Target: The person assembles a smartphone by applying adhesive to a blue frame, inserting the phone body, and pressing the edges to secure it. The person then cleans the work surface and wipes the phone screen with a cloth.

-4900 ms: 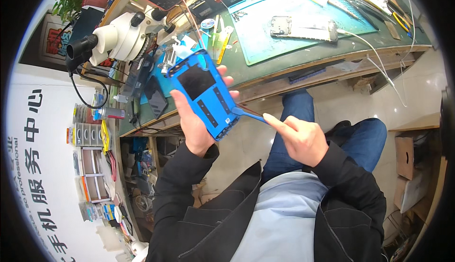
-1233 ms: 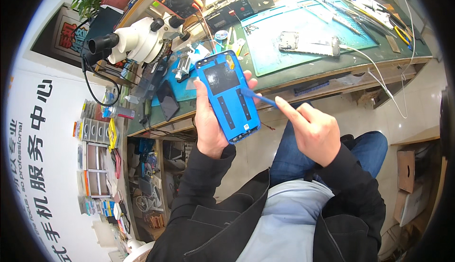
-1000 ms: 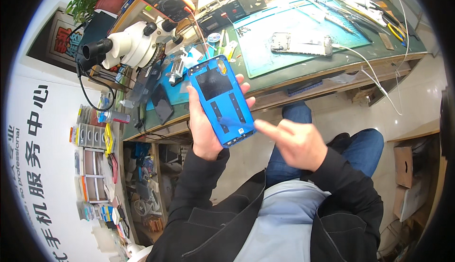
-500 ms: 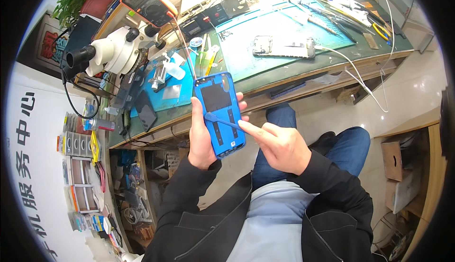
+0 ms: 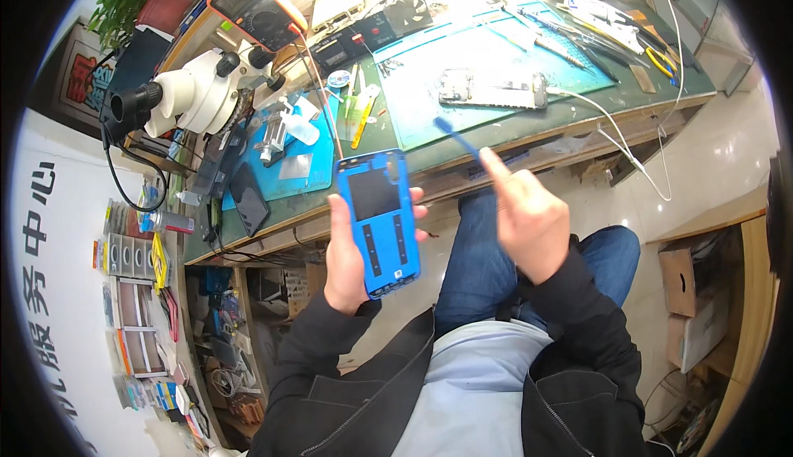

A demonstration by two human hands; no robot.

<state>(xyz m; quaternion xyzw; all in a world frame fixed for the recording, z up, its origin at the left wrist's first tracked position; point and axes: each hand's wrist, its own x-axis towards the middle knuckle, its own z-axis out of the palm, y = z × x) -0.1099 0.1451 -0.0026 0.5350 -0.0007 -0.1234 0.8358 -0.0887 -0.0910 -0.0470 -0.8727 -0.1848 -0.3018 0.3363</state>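
My left hand (image 5: 349,260) is wrapped around the edges of a blue phone back cover (image 5: 382,236), tilted over my lap with its inner side up. Black pads and two dark strips line that inner face, and a camera cutout sits near its top corner. My right hand (image 5: 533,221) is raised to the right of the cover, apart from it. Between its fingers is a slim blue spudger (image 5: 459,139), its wider tip pointing up and left toward the bench. An opened phone body (image 5: 493,91) lies on the light blue mat (image 5: 417,122), a white cable (image 5: 591,103) at its right end.
A microscope (image 5: 198,97) and an orange multimeter (image 5: 258,9) stand at the left of the bench. A dark phone (image 5: 249,201) and a bottle (image 5: 302,126) lie on a smaller mat. Tweezers and pliers (image 5: 662,62) crowd the back right. Open shelves hang below the bench.
My right hand has lifted the spudger off the cover and moved it right and up toward the bench. My left hand has lowered the cover slightly and turned it more upright.
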